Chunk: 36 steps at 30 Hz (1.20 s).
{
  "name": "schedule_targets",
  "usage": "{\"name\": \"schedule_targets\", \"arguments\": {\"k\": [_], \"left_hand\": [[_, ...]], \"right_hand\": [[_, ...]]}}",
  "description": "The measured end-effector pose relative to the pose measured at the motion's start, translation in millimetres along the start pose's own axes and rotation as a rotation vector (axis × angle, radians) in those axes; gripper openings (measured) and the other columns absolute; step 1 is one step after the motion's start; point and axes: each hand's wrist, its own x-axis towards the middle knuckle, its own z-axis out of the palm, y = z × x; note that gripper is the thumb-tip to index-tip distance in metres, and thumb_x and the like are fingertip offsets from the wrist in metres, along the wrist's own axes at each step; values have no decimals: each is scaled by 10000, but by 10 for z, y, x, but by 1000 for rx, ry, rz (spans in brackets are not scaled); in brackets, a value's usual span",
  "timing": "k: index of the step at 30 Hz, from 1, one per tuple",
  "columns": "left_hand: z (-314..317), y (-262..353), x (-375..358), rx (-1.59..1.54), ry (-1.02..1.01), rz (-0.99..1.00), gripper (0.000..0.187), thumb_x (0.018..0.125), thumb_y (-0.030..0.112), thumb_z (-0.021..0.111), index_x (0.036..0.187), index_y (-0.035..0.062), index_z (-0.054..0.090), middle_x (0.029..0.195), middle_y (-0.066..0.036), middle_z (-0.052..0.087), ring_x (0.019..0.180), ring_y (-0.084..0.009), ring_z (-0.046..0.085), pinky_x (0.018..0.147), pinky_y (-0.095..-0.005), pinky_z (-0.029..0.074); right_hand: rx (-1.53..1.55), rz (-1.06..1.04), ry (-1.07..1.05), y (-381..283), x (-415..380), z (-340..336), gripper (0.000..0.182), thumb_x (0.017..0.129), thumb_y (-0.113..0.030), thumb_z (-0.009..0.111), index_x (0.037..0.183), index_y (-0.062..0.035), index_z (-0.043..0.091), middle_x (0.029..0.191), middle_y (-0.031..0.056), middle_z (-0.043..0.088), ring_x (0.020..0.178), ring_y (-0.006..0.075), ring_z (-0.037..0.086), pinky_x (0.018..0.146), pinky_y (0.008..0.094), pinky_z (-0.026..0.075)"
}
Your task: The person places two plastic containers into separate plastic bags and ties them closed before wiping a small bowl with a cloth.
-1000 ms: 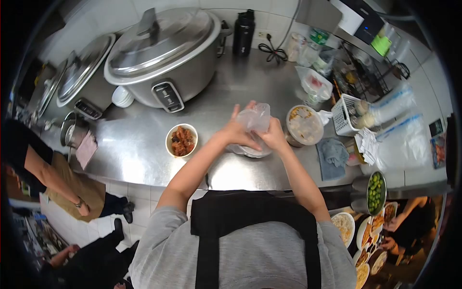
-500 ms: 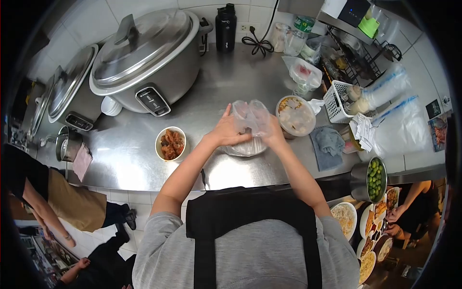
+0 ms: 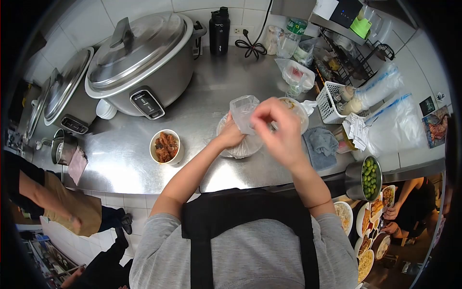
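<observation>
A clear plastic bag [image 3: 244, 107] rises from a round, pale-looking bundle [image 3: 243, 150] wrapped in plastic on the steel counter. My left hand [image 3: 231, 135] is closed around the gathered neck of the bag, just above the bundle. Raised beside the bag's loose top, my right hand [image 3: 281, 132] has its fingers curled to the thumb; whether film is pinched there is hidden. Partly behind that hand stands a lidded clear tub of food [image 3: 301, 113]. To the left of my left forearm, a white paper bowl [image 3: 166, 147] holds browned, saucy pieces of food.
A large rice cooker [image 3: 144, 62] stands at the back left. A black bottle [image 3: 219, 31] and coiled cord [image 3: 250, 48] sit behind. On the right are a grey cloth [image 3: 321, 147], a white basket [image 3: 329, 103] and a pot of green fruit [image 3: 363, 178]. Other people work on both sides.
My right hand has lifted off the bag's side and come up towards the camera, fingers curling. My left hand has closed round the bag's neck. The bag's top has narrowed.
</observation>
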Motion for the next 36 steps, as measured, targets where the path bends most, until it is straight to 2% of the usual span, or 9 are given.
{"name": "schedule_targets", "arguments": {"k": [5,7,14,17,19,24,26,33,36], "left_hand": [[-112,207,20,287,53,65,481,765,268,557,1210,110,466,1180,-143,505,1132,-328,414,967,-429,280],[-131,231,-120,286,77,11,488,742,258,576,1192,98,478,1145,-147,523,1110,-332,427,949,-440,298],[-259,445,-99,570,55,42,357,706,255,622,996,60,552,1080,-100,530,947,-293,481,816,-392,365],[-243,551,-126,660,75,83,297,715,211,599,969,64,556,1065,-91,535,979,-277,469,832,-385,353],[-195,431,-103,607,100,68,255,723,223,588,924,67,567,1015,-105,553,976,-291,483,829,-401,363],[-145,271,-60,343,94,166,228,761,237,542,919,76,575,928,-122,583,914,-307,530,815,-430,378],[-142,284,-32,553,123,220,222,770,246,530,879,57,568,922,-148,583,833,-325,550,744,-423,407],[-309,551,-228,657,103,78,266,786,247,512,984,78,567,963,-107,536,917,-279,489,811,-401,364],[-217,403,-191,674,153,163,324,776,223,515,1070,88,533,998,-100,511,957,-268,457,836,-402,341]], "right_hand": [[-182,-343,-401,297,-309,583,362,758,-54,546,1103,20,468,976,144,565,672,246,614,586,304,485],[-851,8,-578,637,-273,639,537,713,-62,565,1206,27,371,1019,216,549,699,291,627,595,374,496],[-888,107,-724,1017,-81,131,553,709,-94,575,1218,-14,372,972,205,576,664,289,629,532,360,490],[-328,-58,-506,1192,-198,70,465,750,-79,547,1186,-20,400,869,116,605,643,212,634,457,297,457],[814,1071,-501,1141,-163,68,366,789,-81,505,1141,-20,427,838,68,601,643,182,632,448,282,442],[1130,1016,-255,990,-120,149,467,775,-15,452,1233,6,361,772,96,614,585,217,621,447,314,452],[-343,320,-489,1003,-149,197,590,745,-33,503,1292,2,285,722,114,592,584,237,613,461,332,457],[-854,17,-429,1039,-206,100,486,740,-21,508,1206,5,370,697,95,590,614,209,604,519,329,460],[-113,486,-520,966,-209,55,394,768,-39,513,1147,-1,416,783,73,609,609,171,600,495,297,448]]}}
